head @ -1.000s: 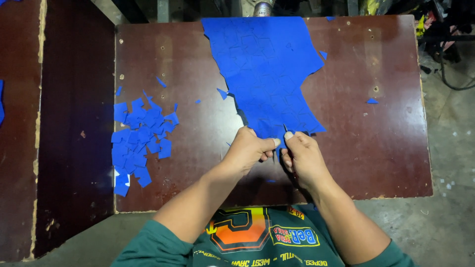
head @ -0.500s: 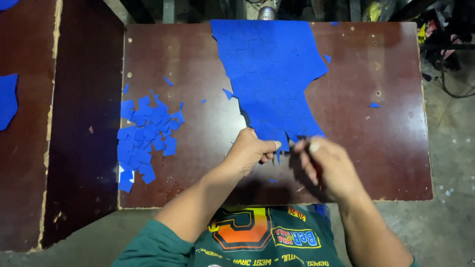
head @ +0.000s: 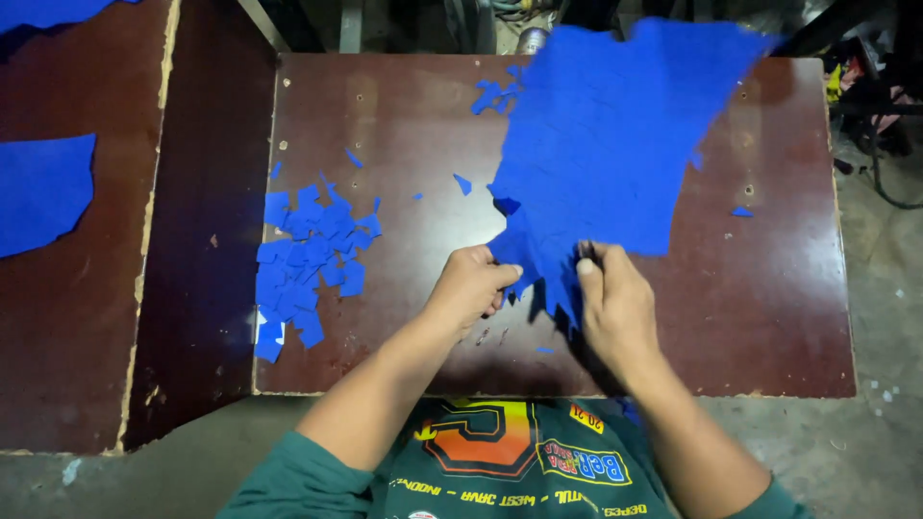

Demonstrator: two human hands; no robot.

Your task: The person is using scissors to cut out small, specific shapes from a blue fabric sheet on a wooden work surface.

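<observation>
Blue sheet (head: 615, 144) pinched by both hands (head: 471, 288) (head: 615, 308); scrap pile (head: 308, 259) lies left (well apart).

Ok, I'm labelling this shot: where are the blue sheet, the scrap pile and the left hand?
Blue sheet (head: 615, 144): head view, its middle.
Scrap pile (head: 308, 259): head view, pile centre.
Left hand (head: 469, 286): head view, back of hand.

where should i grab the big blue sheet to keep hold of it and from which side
Grip the big blue sheet at its ragged near edge, coming from the person's side of the brown table. That edge narrows into jagged strips that fingers can pinch, and both the left hand and the right hand hold it there. The far part lies broad and flat, with little to pinch.
</observation>
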